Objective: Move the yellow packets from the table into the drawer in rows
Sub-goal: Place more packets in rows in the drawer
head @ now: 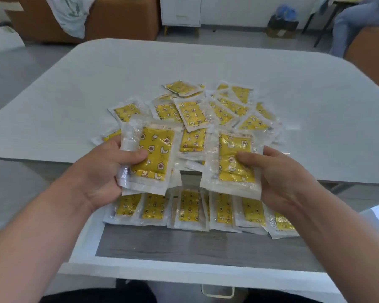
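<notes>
Clear-wrapped yellow patterned packets (pixel 153 158) were gripped in the left hand (pixel 101 171) and right hand (pixel 280 176) above the grey-floored drawer (pixel 184 243), where a row (pixel 206 208) was laid; a heap (pixel 206 112) was piled on the white table (pixel 74 95).

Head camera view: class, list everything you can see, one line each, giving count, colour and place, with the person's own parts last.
left-hand packets: small stack, yellow in clear wrap, above the drawer
right-hand packets: small stack, yellow in clear wrap, above the drawer
table pile: many packets, yellow, loose heap mid-table
drawer row: one row of packets, yellow, drawer's far end
drawer: one, white with grey floor, open below table edge
table: one, white, centre
seat: one, brown, far left
cabinet: one, white, far wall
left hand: one, grips left-hand packets
right hand: one, grips right-hand packets
</notes>
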`<action>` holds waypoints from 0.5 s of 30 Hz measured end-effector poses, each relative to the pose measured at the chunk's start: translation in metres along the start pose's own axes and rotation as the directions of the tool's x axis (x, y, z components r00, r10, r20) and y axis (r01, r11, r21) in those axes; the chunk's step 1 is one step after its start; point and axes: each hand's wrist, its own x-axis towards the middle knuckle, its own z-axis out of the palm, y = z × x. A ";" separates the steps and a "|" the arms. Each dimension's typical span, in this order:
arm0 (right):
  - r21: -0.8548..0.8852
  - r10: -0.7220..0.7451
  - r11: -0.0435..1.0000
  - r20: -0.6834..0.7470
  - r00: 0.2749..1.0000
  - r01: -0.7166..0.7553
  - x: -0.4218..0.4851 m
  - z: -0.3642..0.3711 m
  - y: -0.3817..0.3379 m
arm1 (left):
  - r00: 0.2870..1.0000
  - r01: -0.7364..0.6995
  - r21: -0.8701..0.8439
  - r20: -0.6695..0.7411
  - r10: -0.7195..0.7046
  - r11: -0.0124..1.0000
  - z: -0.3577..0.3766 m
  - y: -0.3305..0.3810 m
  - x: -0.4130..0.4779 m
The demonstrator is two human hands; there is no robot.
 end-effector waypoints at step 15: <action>-0.618 0.157 0.786 0.157 0.975 -0.027 0.021 -0.003 0.033 | 0.963 0.037 0.979 0.018 -0.268 0.199 -0.054 -0.017 0.020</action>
